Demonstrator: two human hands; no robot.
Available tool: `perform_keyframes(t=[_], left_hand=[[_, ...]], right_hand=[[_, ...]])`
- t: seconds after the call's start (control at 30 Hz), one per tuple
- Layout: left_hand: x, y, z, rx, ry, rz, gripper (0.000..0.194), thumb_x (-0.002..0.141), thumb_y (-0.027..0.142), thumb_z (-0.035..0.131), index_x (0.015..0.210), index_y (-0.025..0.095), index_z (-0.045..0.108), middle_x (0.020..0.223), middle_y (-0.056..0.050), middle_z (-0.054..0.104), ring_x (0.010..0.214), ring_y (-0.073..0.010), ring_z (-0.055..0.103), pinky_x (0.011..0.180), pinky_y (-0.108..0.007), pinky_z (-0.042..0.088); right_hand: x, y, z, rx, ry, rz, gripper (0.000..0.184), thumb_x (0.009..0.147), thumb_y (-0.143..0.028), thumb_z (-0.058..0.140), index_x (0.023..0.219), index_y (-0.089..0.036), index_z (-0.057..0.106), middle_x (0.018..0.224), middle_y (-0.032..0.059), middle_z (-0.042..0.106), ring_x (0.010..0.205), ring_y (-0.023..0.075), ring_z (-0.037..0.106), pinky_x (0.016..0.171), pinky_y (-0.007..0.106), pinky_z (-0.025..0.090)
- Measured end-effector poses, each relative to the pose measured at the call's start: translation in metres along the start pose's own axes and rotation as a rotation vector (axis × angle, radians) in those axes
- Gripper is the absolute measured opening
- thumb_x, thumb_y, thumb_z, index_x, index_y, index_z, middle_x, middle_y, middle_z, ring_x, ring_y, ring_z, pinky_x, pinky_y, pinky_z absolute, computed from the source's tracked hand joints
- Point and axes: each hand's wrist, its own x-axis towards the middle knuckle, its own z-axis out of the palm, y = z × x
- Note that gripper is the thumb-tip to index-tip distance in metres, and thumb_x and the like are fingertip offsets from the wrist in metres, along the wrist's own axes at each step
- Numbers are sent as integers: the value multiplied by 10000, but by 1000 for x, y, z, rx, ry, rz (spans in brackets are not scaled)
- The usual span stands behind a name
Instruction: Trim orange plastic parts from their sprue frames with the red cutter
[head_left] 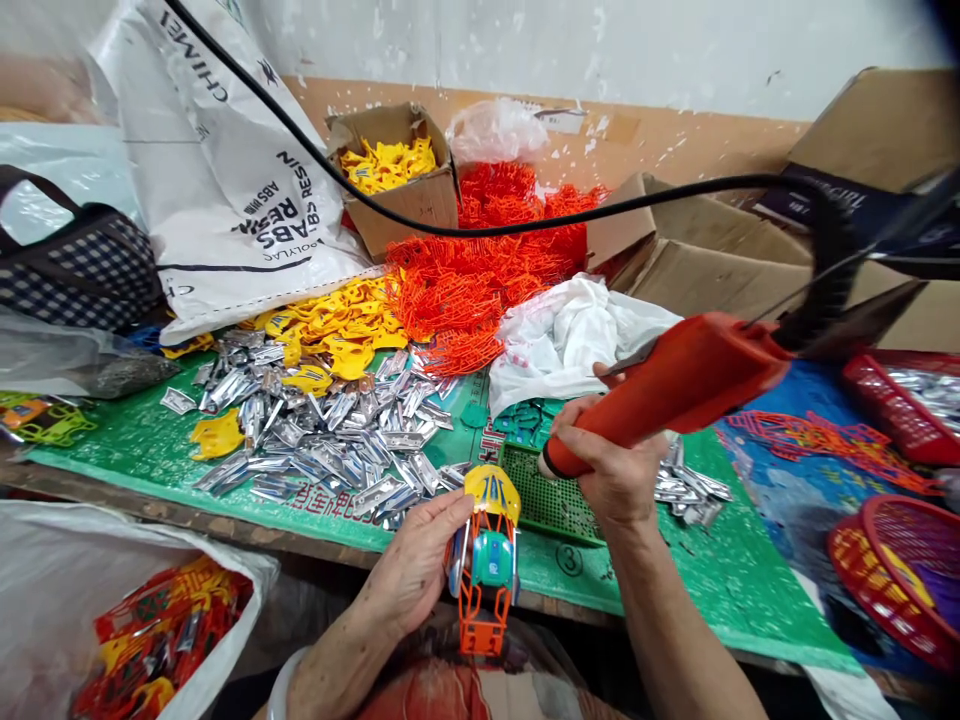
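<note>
In my left hand [420, 560] is a toy car body [484, 625], gripped along its left side. It has an orange-red lattice frame, a yellow front piece, a teal middle and silvery sides. My right hand [619, 470] is wrapped around a thick red corded power tool [675, 375]. Its pale tip points down and left, above the green basket [555, 500] and apart from the car body. A black cable [480, 230] leaves the tool's rear end. Loose silver parts [360, 450] and yellow parts [337, 325] lie beyond my left hand.
Orange-red frames [480, 280] are heaped at the back beside a carton [412, 210] of yellow parts. A white plastic bag [577, 330] lies mid-table. Red baskets [855, 560] stand at right. Assembled bodies [172, 620] fill a bag at lower left. The cable arcs across the table.
</note>
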Motion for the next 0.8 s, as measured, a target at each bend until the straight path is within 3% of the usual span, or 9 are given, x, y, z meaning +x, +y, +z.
perform_keyframes(t=[0.07, 0.23, 0.4, 0.8], left_hand=[[1, -1, 0, -22, 2, 8, 360, 677, 389, 855, 897, 111, 790, 803, -84, 769, 624, -133, 641, 599, -222, 527], [2, -6, 1, -48, -11, 12, 332, 694, 374, 842, 880, 106, 784, 779, -78, 762, 610, -129, 641, 589, -216, 518], [-1, -8, 3, -80, -37, 12, 349, 696, 354, 841, 939, 111, 784, 792, -78, 760, 638, -142, 649, 616, -235, 527], [-1, -10, 1, -55, -47, -1, 368, 694, 385, 845, 958, 135, 791, 722, -46, 735, 543, -100, 591, 559, -200, 498]], right_hand=[[-1, -15, 2, 76, -5, -22, 179, 591, -115, 743, 726, -196, 658, 636, -25, 646, 556, 142, 583, 557, 308, 490], [-14, -52, 15, 274, -109, 13, 554, 630, -72, 657, 1140, -286, 625, 660, -47, 646, 601, 150, 596, 617, 318, 516], [-30, -55, 28, 294, -203, 78, 508, 650, -83, 696, 1103, -299, 624, 690, -51, 650, 620, 146, 602, 628, 321, 530], [-34, -41, 34, 289, -201, 108, 512, 638, -105, 695, 1104, -303, 618, 688, -61, 648, 613, 136, 586, 610, 307, 519]])
